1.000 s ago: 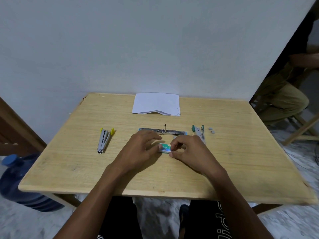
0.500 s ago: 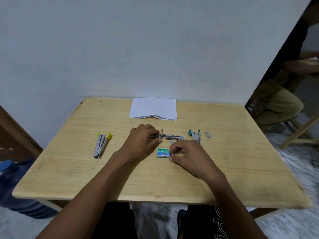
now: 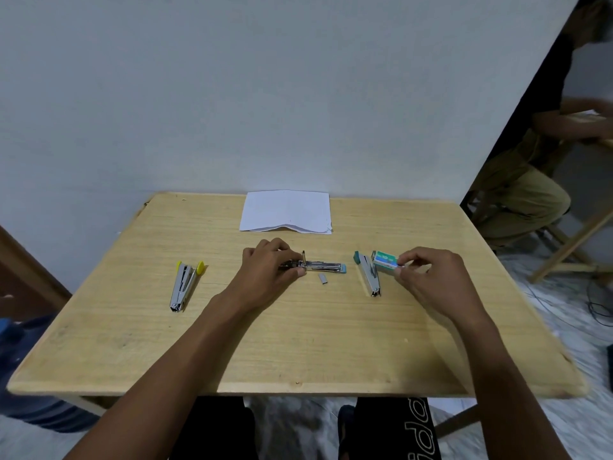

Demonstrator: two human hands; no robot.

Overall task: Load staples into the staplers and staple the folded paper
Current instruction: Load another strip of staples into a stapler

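An opened blue stapler [image 3: 320, 265] lies flat at the table's middle, its metal magazine exposed. My left hand [image 3: 268, 267] grips its left end. A short strip of staples [image 3: 323, 278] lies loose just in front of it. My right hand [image 3: 428, 277] pinches a small green staple box [image 3: 384, 260] at the right, next to a green stapler [image 3: 368, 273]. A yellow stapler [image 3: 185, 288] lies at the left. The folded white paper [image 3: 287, 211] rests at the table's far edge.
The wooden table [image 3: 298, 343] stands against a pale wall. A blue water jug [image 3: 20, 330] sits on the floor at the left. Another person sits on a wooden chair [image 3: 564, 240] at the right. Cables [image 3: 597, 303] lie on the floor there.
My right hand carried the staple box from the table's middle to the right, beside the green stapler. My left hand took hold of the opened stapler's left end. A staple strip now lies exposed.
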